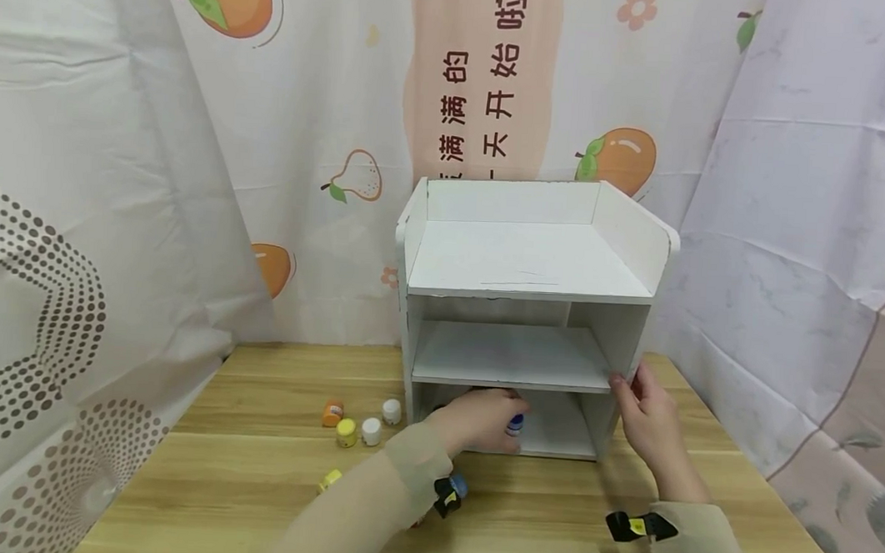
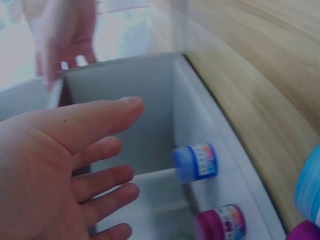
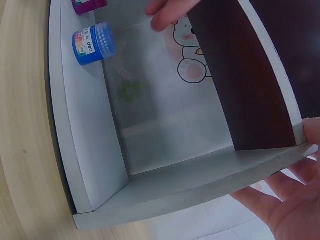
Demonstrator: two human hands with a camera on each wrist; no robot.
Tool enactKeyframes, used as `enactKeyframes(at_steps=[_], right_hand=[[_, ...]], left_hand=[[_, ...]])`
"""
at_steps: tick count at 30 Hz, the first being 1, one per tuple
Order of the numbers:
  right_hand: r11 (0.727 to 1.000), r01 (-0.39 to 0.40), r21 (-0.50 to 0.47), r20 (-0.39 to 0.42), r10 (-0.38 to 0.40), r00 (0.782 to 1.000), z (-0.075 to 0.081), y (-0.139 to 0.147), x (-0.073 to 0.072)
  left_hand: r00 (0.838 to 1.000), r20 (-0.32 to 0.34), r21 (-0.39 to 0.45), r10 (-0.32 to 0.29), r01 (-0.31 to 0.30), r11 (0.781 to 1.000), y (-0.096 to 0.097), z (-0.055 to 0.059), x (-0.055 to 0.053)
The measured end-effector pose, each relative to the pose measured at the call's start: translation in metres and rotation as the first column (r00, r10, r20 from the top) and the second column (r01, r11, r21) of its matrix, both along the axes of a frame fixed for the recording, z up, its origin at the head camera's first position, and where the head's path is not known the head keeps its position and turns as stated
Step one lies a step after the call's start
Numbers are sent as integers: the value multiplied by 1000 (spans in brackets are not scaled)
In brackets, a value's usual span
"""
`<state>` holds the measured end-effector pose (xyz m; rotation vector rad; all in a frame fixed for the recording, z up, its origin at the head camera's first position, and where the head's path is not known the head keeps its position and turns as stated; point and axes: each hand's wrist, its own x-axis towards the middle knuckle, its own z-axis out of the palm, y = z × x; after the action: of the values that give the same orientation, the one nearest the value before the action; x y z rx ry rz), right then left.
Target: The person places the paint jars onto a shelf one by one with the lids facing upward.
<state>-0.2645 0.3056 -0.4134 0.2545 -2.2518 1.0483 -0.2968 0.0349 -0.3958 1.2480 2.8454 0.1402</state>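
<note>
A white three-tier shelf unit stands on the wooden table. My left hand reaches into its bottom compartment; fingers extended and thumb apart, it holds nothing in the left wrist view. Close to those fingers, a blue paint jar stands on the compartment floor. A magenta paint jar is beside it, hidden behind the left hand in the head view. My right hand grips the unit's right side panel, thumb at the front edge by the middle board and fingers along the outer face.
Left of the unit stand an orange jar, a yellow jar and two white jars. Nearer are another yellow jar and a blue-lidded jar beside my left wrist. A printed curtain hangs behind.
</note>
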Motion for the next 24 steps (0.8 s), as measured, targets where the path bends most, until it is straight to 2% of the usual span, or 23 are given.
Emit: enactKeyframes(at_steps=[3, 7, 11, 16, 19, 24], right_hand=[[1000, -1, -5, -2, 1, 1000, 0, 0, -1], [1000, 1, -3, 5, -1, 1000, 0, 0, -1], [1000, 7, 9, 6, -7, 1000, 1, 0, -2], [1000, 1, 14, -10, 0, 1000, 0, 0, -1], [1000, -4, 13, -17, 4, 1000, -1, -1, 0], [1000, 2, 13, -18, -2, 1000, -1, -2, 1]], left_hand=[[1000, -22, 2, -21, 21, 1000, -9, 5, 8], [998, -25, 44, -55, 56, 997, -24, 10, 19], [997, -6, 117, -80, 80, 990, -40, 12, 25], [994, 30, 236, -108, 98, 967, -62, 14, 29], [995, 26, 281, -96, 85, 956, -76, 17, 33], [999, 3, 320, -33, 31, 947, -99, 20, 40]])
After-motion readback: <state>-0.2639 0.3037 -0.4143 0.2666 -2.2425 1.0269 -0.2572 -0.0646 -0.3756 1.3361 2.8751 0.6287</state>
